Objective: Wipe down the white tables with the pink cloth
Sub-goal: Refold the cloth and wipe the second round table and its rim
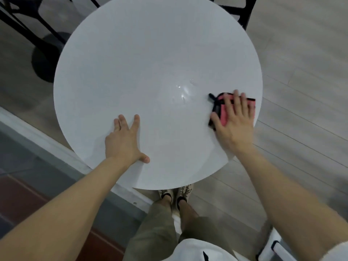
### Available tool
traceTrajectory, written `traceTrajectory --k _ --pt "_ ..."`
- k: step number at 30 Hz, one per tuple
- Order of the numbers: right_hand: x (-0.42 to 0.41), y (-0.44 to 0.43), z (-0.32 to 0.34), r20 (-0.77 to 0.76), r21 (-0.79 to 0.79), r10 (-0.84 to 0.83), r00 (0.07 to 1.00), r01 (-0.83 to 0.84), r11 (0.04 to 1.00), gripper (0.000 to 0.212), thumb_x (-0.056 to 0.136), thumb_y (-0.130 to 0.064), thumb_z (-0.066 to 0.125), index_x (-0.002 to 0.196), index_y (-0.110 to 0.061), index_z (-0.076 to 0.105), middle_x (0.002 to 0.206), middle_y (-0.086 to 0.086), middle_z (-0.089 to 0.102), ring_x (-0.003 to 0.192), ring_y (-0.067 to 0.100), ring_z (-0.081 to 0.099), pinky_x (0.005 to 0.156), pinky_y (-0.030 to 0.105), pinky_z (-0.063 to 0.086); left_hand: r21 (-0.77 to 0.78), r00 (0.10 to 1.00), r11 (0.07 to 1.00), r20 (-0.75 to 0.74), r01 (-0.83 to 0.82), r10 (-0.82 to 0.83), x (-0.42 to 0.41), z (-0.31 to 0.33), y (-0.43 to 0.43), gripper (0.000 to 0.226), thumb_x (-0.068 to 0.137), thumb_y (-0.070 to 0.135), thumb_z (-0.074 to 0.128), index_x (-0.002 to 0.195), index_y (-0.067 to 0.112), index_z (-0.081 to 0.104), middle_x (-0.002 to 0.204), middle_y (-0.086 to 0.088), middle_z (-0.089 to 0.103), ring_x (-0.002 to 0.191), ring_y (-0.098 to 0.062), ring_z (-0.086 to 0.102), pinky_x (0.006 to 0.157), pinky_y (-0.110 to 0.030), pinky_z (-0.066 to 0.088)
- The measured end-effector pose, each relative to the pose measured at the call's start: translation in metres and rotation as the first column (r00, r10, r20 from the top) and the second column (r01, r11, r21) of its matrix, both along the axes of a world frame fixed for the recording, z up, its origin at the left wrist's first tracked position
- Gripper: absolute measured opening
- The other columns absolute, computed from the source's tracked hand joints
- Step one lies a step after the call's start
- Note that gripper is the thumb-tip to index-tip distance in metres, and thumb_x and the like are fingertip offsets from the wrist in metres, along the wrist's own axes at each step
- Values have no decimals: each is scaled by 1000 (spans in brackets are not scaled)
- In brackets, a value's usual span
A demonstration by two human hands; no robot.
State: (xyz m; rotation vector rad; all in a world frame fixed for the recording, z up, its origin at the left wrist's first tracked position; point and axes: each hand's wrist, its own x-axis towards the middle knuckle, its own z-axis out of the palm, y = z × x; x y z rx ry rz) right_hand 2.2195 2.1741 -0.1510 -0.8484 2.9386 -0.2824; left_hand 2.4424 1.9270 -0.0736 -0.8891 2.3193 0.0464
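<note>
Left hand (123,143) flat on white table (150,53), right hand (234,123) flat, pressing pink cloth (223,114)

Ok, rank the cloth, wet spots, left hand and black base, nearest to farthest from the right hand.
1. Cloth, pressed under the right hand.
2. Wet spots, just to its left.
3. Left hand, flat on the table, farther left.
4. Black base, on the floor, far left.

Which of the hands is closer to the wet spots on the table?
Right. The right hand lies flat on the cloth, just right of the wet spots. The left hand rests on the table, farther off, toward its near-left edge.
</note>
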Motion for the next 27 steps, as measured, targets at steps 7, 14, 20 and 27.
traceTrajectory --k 7,14,20,27 --pt "99 -166 11 86 -62 93 992 -88 994 78 109 -63 34 173 -20 23 182 11 9 169 31 -1 135 58 3 36 999 999 -48 -17 19 3 1 -5 172 51 87 91 171 35 -20 183 -17 -11 171 -32 -2 109 -52 53" --pt "42 -70 2 26 -50 78 997 -77 996 76 108 -70 35 173 -33 20 183 -3 8 169 18 0 136 53 7 14 999 1000 -45 1 0 5 -5 -7 173 49 90 89 170 35 -22 183 -16 -11 171 -33 -2 108 -50 53" --pt "42 -72 8 23 24 -438 899 437 899 79 108 -64 33 173 -22 20 182 11 10 169 32 3 133 62 7 50 999 999 -43 5 -3 5 -1 -9 173 49 91 88 171 34 -21 182 -17 -11 171 -33 -1 109 -50 52" --pt "97 -227 4 69 -132 191 979 -181 975 75 108 -62 38 172 -27 26 182 4 11 169 26 1 135 55 4 35 966 995 -247 90 -79 11 13 -68 75 82 57 83 149 38 56 129 5 71 113 -23 70 76 -34 49"
